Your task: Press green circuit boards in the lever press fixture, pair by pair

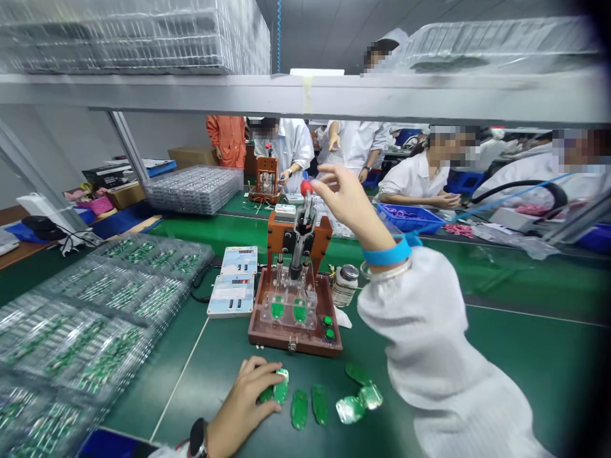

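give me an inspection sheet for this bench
surface: green table with white lines marked on it
job's things: brown lever press with green pieces under its clear plate; loose boards lying in front
clutter: small jar, two meter boxes, clear trays of boards at left
grips: left hand rests on the loose boards; right hand fingertips at the red knob
cables: black cable beside the meter boxes
surroundings: shelf overhead; people in white coats at benches behind
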`<state>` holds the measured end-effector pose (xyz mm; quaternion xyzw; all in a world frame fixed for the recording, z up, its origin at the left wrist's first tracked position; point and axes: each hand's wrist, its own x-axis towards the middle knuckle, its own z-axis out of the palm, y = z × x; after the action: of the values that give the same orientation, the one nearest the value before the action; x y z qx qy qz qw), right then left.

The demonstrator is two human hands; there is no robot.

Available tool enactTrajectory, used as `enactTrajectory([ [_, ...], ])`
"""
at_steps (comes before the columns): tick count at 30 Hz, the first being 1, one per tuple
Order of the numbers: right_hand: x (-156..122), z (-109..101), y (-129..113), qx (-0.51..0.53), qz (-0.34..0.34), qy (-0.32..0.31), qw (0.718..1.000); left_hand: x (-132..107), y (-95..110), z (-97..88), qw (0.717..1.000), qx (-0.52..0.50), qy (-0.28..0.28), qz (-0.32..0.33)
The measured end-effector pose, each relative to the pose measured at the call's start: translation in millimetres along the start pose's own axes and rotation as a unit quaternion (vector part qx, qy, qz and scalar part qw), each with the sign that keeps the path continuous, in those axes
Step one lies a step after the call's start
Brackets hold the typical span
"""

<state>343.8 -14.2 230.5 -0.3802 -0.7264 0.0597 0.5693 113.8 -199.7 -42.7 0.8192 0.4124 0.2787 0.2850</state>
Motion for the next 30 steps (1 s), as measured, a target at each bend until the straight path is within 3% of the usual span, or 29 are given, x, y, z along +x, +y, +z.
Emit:
enactTrajectory([
  [3,-73.8,-13.8,22.9,-0.095,0.040,0.059,0.993,-0.7,-4.8,2.2,1.000,-0.004,0.014,0.008],
  [7,-183.6,-1.2,28.2,-0.089,0.054,-0.081,0.991,0.6,-9.1,3.9,1.000,0.006,0.005,0.020],
  [10,-224.0,21.4,27.2,-0.084,0.050,-0.183,0.978,0.8,-9.5,3.4,1.000,0.018,0.004,0.025],
  [13,-232.2,35.6,29.9,-0.087,0.059,-0.230,0.967,-0.1,-8.4,1.8,0.999,0.034,0.010,0.030],
  [18,-230.1,36.7,29.9,-0.091,0.061,-0.235,0.966,0.3,-11.9,0.5,0.995,0.076,0.033,0.057],
  [24,-225.0,41.7,10.1,-0.118,-0.013,-0.249,0.961,5.7,-30.7,4.7,0.978,0.110,0.091,0.154],
  [28,-214.3,61.3,-1.7,-0.140,0.013,-0.299,0.944,4.6,-30.0,3.3,0.962,0.128,0.135,0.202],
  [30,-210.0,69.0,-5.1,-0.154,0.031,-0.318,0.935,2.3,-25.0,-1.3,0.960,0.138,0.152,0.193],
])
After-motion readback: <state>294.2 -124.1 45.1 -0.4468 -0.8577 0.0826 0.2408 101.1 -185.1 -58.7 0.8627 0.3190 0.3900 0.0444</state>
